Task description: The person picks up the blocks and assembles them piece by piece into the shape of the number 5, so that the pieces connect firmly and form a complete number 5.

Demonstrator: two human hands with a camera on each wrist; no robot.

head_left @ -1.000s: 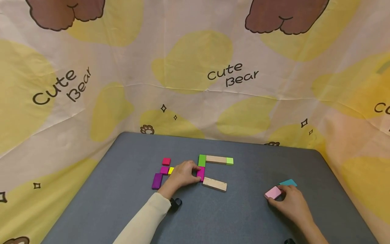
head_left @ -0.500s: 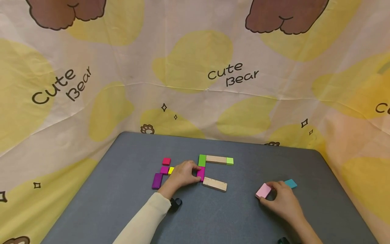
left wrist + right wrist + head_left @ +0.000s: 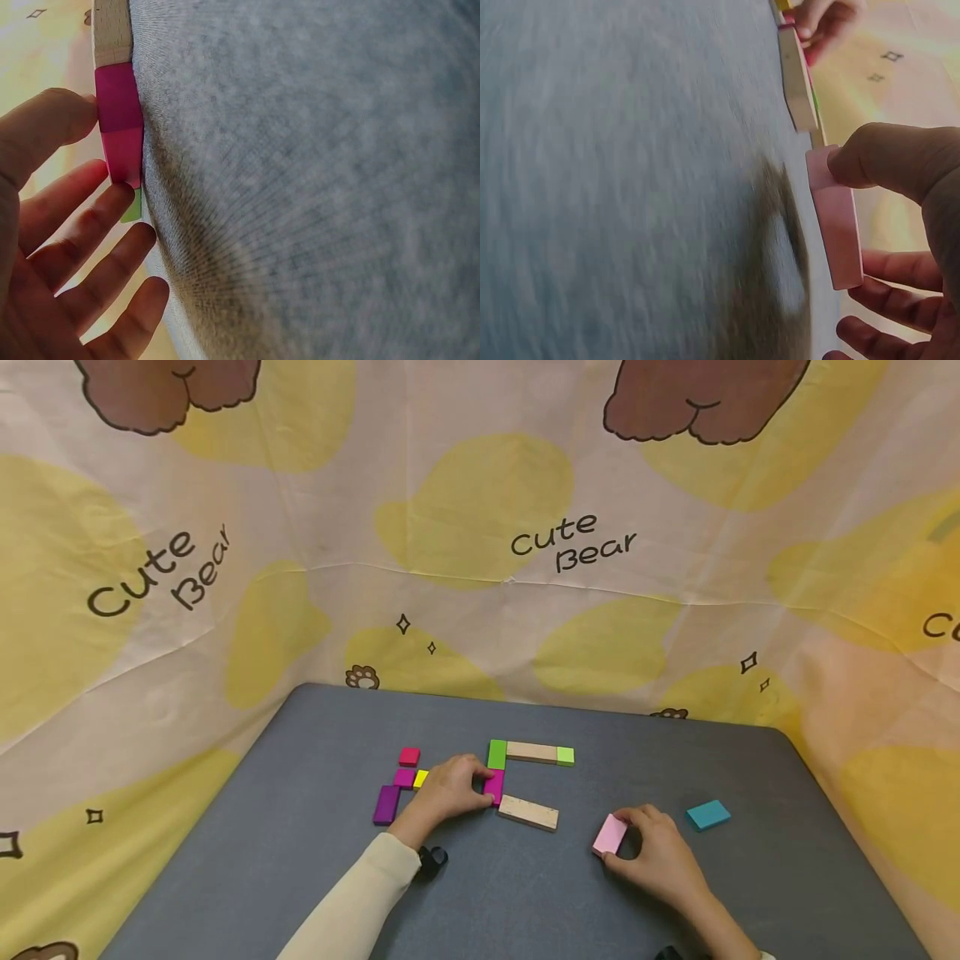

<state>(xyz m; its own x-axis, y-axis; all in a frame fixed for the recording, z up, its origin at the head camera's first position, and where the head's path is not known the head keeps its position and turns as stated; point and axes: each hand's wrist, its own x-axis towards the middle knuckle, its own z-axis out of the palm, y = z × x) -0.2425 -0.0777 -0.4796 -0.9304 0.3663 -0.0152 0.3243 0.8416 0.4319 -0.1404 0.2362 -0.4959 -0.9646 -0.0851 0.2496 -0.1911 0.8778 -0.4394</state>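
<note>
My left hand (image 3: 452, 789) pinches a magenta block (image 3: 494, 786) by its two ends, thumb at the near end and fingertips at the far end. In the left wrist view that magenta block (image 3: 120, 124) sits between thumb and fingers. A green block (image 3: 498, 754) adjoins it behind, and a plain wooden block (image 3: 528, 812) lies at its near right. Between thumb and fingertips, my right hand (image 3: 660, 857) holds a pink block (image 3: 610, 834), right of the wooden one. The right wrist view shows the pink block (image 3: 836, 221) close over the table, with its shadow beside it.
A second wooden strip (image 3: 532, 752) and a light green block (image 3: 566, 757) run right from the green block. Red (image 3: 408, 757), purple (image 3: 386, 805), magenta and yellow (image 3: 422, 780) blocks lie left of my left hand. A blue block (image 3: 708, 815) lies at the right.
My right hand has carried the pink block leftward, away from the blue block, which now shows in full. The left hand has kept its place on the magenta block.
</note>
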